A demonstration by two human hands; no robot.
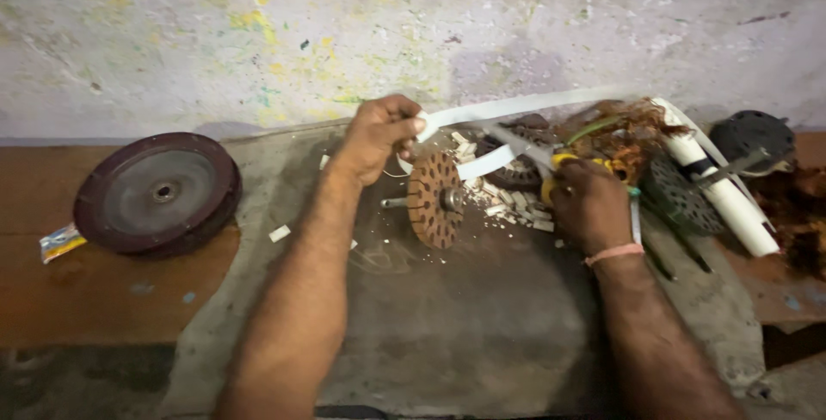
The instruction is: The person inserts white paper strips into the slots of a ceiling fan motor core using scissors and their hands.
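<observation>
1. A dark round cover [157, 193] is seen lying well left on the bench [482, 334].
2. A slotted rotor disc [434, 200] stands on edge between the hands.
3. A white paper strip [516, 107] is pinched by the left hand [377, 136] above the disc.
4. Yellow-handled scissors [551, 166] are gripped by the right hand [589, 206], blades at the strip.

Dim even light, soft shadows, slight motion blur, dark lower corners

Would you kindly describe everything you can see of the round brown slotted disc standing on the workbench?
The round brown slotted disc looks like rusty laminated metal, ringed with small holes and slots. It stands on edge on the grey bench top, on a short steel shaft that pokes out to the left, with a shiny hub at its centre. A white paper strip reaches it from the right. The left hand is just above it; whether they touch is unclear. White scraps lie beside it.
</observation>
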